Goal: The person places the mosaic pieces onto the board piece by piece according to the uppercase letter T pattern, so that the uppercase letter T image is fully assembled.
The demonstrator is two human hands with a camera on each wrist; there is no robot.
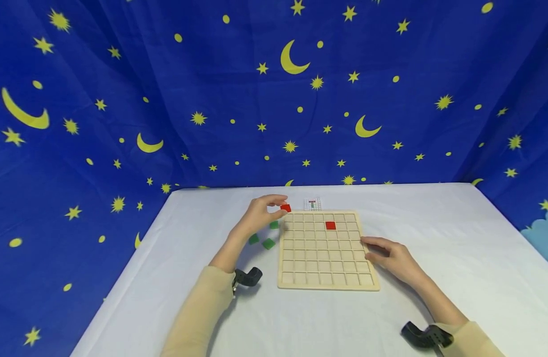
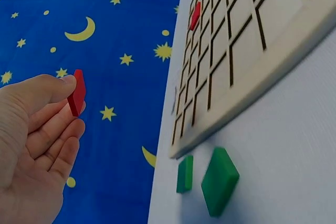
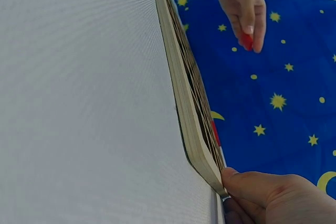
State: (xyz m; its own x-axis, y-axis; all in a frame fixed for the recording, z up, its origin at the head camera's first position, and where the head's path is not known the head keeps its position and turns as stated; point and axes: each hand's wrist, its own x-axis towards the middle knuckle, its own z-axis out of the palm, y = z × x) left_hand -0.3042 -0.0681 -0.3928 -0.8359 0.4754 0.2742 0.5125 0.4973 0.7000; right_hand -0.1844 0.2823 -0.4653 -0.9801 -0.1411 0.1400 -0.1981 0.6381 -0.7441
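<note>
While your left hand (image 1: 258,214) hangs in the air by the far left corner of the gridded board (image 1: 327,287), its grip is clamped on a red tile (image 1: 286,208), thumb on one side and forefinger on the other! The left wrist view gives you that pinch side-on, the tile tilted edge-first and well off the counter (image 1: 211,233). Across to your right hand (image 1: 396,260) now, and there you have its grip apart, forefinger and thumb spaced along the right edge of the board, both touching the wood. And look at the grid: a second red tile (image 1: 330,225) sits flat in a cell, second row from the far edge, just right of the middle column! Over on the left, three green tiles (image 1: 268,243) lie loose on the white cloth, near the board's left edge and below your left hand. Just beyond the far edge, you've got a small card (image 1: 312,204) printed with a grid and coloured marks, too tiny to read cleanly. Behind it all rises the blue curtain (image 1: 220,89), covered in yellow stars and moons.
</note>
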